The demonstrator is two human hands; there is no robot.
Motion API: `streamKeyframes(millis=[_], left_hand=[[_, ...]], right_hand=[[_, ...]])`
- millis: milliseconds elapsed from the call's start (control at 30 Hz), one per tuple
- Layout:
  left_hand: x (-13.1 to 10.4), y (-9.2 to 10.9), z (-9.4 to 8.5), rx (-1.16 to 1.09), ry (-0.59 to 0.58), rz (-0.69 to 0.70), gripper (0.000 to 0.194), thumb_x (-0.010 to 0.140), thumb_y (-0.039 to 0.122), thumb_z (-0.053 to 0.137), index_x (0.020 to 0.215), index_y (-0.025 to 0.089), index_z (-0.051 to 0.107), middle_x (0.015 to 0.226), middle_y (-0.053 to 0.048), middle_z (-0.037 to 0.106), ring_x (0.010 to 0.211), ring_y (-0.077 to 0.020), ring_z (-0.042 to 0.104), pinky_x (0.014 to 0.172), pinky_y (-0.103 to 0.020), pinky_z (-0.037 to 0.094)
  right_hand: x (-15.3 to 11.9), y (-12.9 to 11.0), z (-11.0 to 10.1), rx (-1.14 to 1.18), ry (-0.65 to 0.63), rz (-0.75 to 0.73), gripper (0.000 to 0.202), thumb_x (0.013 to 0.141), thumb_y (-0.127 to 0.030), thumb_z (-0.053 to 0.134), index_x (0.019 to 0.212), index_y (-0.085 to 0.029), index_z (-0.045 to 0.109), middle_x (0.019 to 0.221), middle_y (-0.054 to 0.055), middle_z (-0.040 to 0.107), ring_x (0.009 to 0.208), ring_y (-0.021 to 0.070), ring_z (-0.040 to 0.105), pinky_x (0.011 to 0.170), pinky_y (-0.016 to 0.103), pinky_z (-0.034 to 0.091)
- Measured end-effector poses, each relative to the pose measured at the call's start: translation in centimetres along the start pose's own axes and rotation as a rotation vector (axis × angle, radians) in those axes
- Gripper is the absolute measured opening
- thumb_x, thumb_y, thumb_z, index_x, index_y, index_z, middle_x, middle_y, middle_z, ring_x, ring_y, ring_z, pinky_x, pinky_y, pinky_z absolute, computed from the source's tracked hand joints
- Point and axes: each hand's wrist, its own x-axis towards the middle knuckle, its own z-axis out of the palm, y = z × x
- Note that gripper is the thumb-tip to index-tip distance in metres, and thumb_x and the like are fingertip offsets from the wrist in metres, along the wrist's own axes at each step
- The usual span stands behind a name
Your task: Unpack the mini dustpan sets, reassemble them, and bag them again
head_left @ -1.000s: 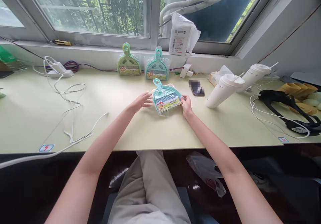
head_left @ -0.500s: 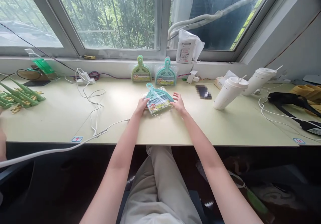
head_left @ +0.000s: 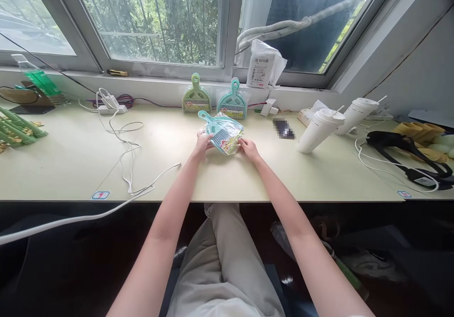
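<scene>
A small turquoise dustpan and brush set (head_left: 224, 131) in clear wrap is held between my two hands over the desk, its handle tilted toward the upper left. My left hand (head_left: 203, 143) grips its left side, thumb on top. At its lower right edge, my right hand (head_left: 248, 147) pinches the wrap and the card. Behind it, a green dustpan set (head_left: 196, 100) and another turquoise dustpan set (head_left: 232, 103) lean upright against the sill wall, both wrapped.
White cables and a power strip (head_left: 112, 109) lie to the left. On the right stand two white cups (head_left: 321, 131) with straws, a pixelated dark item (head_left: 283, 128) and a black strap (head_left: 407, 158). A green bottle (head_left: 40, 81) leans at far left. A white package (head_left: 264, 66) sits on the sill.
The held dustpan set has turned, its handle swinging to the left. My right fingers, spread before, have closed on its right edge. The view has shifted slightly right.
</scene>
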Motion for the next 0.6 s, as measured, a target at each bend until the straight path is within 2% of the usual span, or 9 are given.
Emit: streamKeyframes(millis=[100, 200, 267, 367, 500, 600], left_hand=[[-0.4, 0.2, 0.2, -0.012, -0.217, -0.06, 0.056, 0.077, 0.035, 0.062, 0.125, 0.02, 0.037, 0.113, -0.01, 0.063, 0.08, -0.0171, 0.068, 0.085, -0.04, 0.054], [-0.7, 0.4, 0.0, 0.07, -0.321, -0.025, 0.051, 0.076, 0.038, 0.065, 0.12, 0.021, 0.045, 0.112, -0.008, 0.064, 0.091, -0.0178, 0.067, 0.093, -0.04, 0.05], [-0.7, 0.5, -0.5, 0.132, -0.326, 0.008, 0.046, 0.075, 0.038, 0.068, 0.115, 0.022, 0.05, 0.11, -0.006, 0.065, 0.094, -0.0164, 0.066, 0.096, -0.039, 0.048], [-0.5, 0.7, -1.1, 0.158, -0.317, 0.049, 0.045, 0.074, 0.04, 0.071, 0.112, 0.022, 0.054, 0.109, -0.006, 0.066, 0.088, -0.0148, 0.066, 0.092, -0.038, 0.049], [-0.4, 0.8, -1.4, 0.173, -0.199, 0.023, 0.046, 0.066, 0.037, 0.08, 0.102, 0.016, 0.061, 0.099, -0.009, 0.069, 0.075, -0.0152, 0.067, 0.083, -0.038, 0.053], [-0.3, 1.0, -2.0, 0.142, -0.106, 0.03, 0.039, 0.063, 0.03, 0.082, 0.093, 0.013, 0.063, 0.091, -0.011, 0.07, 0.075, -0.0184, 0.068, 0.08, -0.037, 0.055]], right_hand=[[0.1, -0.2, -0.5, 0.196, 0.067, 0.099, 0.033, 0.065, -0.044, 0.076, 0.079, -0.016, 0.066, 0.07, -0.001, 0.064, 0.053, 0.0077, 0.046, 0.052, 0.022, 0.035], [-0.1, -1.0, -1.3, 0.265, 0.131, 0.187, 0.033, 0.057, -0.033, 0.081, 0.08, -0.017, 0.063, 0.071, -0.003, 0.063, 0.047, 0.0036, 0.036, 0.043, 0.02, 0.026], [-0.2, -1.6, -1.9, 0.251, 0.141, 0.229, 0.035, 0.054, -0.028, 0.082, 0.08, -0.018, 0.062, 0.071, -0.003, 0.063, 0.045, 0.003, 0.036, 0.04, 0.019, 0.023], [-0.3, -2.3, -2.7, 0.224, 0.128, 0.237, 0.038, 0.051, -0.027, 0.085, 0.079, -0.019, 0.061, 0.07, -0.002, 0.065, 0.042, 0.0024, 0.035, 0.037, 0.019, 0.022], [-0.4, -2.7, -3.0, 0.186, 0.048, 0.272, 0.041, 0.048, -0.025, 0.089, 0.08, -0.017, 0.064, 0.073, 0.001, 0.069, 0.04, -0.0004, 0.022, 0.034, 0.018, 0.016], [-0.3, -2.6, -3.4, 0.158, 0.027, 0.304, 0.04, 0.049, -0.019, 0.089, 0.081, -0.014, 0.067, 0.073, 0.002, 0.069, 0.04, -0.0013, 0.019, 0.033, 0.018, 0.013]])
